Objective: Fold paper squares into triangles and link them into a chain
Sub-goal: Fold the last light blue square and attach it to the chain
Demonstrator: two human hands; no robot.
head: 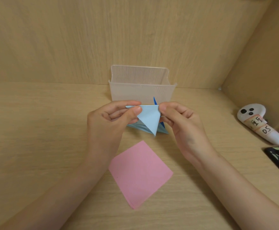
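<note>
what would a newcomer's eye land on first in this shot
First, the light blue paper triangle at the centre, pinched at its top corners by the left hand and right hand. Next, the pink paper square lying flat nearer the person, and the translucent plastic box standing behind the hands.

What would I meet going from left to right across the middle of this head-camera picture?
The left hand → light blue paper triangle, pinched at its top corners by both hands → right hand → white controller with black dots.
</note>
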